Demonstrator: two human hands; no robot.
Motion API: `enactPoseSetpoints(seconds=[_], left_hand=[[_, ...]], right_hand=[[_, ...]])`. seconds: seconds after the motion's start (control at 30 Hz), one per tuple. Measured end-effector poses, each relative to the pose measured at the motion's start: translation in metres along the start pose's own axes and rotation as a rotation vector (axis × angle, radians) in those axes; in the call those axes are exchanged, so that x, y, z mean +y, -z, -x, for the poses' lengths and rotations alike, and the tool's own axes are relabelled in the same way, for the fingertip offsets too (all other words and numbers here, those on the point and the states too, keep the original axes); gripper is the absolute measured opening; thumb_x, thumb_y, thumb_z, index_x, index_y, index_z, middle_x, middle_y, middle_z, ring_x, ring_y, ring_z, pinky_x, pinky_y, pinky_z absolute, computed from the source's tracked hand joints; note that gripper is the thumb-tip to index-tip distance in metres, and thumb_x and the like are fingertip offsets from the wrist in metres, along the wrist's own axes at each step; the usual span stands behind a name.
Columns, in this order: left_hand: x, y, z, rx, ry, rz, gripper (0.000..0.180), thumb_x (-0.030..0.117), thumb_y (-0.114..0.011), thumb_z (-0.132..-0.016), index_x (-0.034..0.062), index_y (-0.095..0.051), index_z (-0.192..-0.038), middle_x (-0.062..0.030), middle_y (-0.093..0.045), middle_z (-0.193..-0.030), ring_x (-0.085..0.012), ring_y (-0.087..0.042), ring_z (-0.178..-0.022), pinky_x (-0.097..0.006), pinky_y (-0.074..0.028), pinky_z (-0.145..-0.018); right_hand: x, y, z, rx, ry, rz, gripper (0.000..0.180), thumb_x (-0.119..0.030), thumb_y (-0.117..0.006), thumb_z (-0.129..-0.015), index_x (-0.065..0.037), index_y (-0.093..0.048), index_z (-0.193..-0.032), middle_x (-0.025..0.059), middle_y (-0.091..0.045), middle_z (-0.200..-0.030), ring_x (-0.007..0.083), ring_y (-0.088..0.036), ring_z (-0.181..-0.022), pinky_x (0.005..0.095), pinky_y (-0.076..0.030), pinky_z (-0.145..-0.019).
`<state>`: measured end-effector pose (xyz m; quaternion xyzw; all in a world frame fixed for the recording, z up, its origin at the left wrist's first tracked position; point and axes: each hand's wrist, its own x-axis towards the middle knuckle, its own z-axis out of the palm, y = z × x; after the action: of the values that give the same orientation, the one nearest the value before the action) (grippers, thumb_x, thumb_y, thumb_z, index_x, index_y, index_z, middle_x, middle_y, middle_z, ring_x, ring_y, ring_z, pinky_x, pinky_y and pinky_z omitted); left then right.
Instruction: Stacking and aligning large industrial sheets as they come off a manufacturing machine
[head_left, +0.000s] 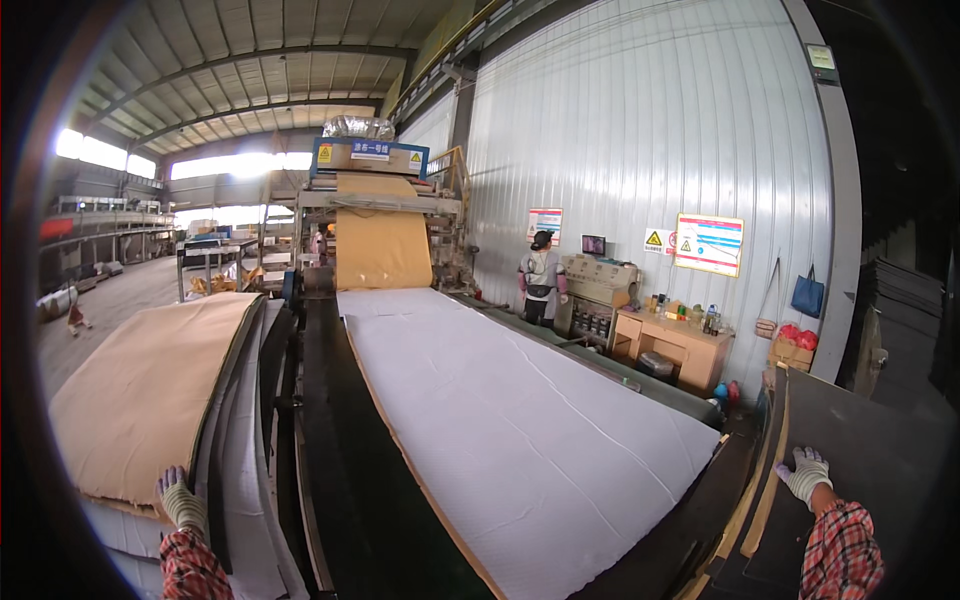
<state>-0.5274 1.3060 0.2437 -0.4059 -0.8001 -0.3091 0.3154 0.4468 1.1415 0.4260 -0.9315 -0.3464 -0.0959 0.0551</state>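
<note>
My left hand (181, 500), in a knit work glove, rests on the near edge of a stack of tan sheets (150, 385) at the lower left. My right hand (806, 472), gloved as well, lies flat with fingers spread on a dark board (880, 450) at the lower right. Between them a long white sheet (510, 410) lies on a black conveyor bed (350, 480), running away toward a machine with a hanging tan sheet (380, 245). Neither hand grips anything.
A person (541, 280) stands at the far right of the line beside a wooden desk (672, 345) with bottles. The corrugated metal wall (640, 150) carries signs. A blue bag (807, 295) hangs on it. Stacked dark boards (905, 300) stand at the right.
</note>
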Motion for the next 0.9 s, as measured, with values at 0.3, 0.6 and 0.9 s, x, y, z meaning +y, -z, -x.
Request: enactPoseSetpoints(seconds=[0.3,0.6,0.9], left_hand=[[0.002,0.002,0.0,-0.004,-0.018,-0.032,0.048,0.023,-0.062,-0.07,-0.0002,-0.053,-0.111,-0.0186,-0.051,-0.117,-0.0321,-0.044,-0.115,-0.044,-0.028,-0.102],[-0.005,-0.006,-0.002,0.034,-0.034,-0.059,0.046,0.023,-0.062,-0.07,0.0001,-0.054,-0.11,-0.0179,-0.053,-0.115,-0.0319,-0.046,-0.112,-0.043,-0.03,-0.101],[-0.005,-0.004,-0.002,0.02,-0.014,-0.062,0.046,0.024,-0.063,-0.071,0.0008,-0.054,-0.11,-0.0173,-0.053,-0.116,-0.031,-0.046,-0.112,-0.043,-0.031,-0.1]], right_hand=[[0.005,0.002,-0.001,-0.038,0.123,-0.028,0.067,-0.052,-0.046,-0.082,-0.008,-0.039,-0.132,0.0181,-0.032,-0.139,0.0339,-0.03,-0.129,0.0422,-0.022,-0.105],[0.004,0.005,0.0,-0.025,0.159,-0.028,0.062,-0.049,-0.047,-0.082,-0.007,-0.042,-0.129,0.0194,-0.035,-0.137,0.034,-0.032,-0.127,0.0417,-0.025,-0.104],[0.003,0.006,0.003,-0.006,0.162,-0.027,0.06,-0.047,-0.047,-0.083,-0.006,-0.044,-0.127,0.0204,-0.037,-0.135,0.035,-0.033,-0.126,0.0404,-0.026,-0.104]])
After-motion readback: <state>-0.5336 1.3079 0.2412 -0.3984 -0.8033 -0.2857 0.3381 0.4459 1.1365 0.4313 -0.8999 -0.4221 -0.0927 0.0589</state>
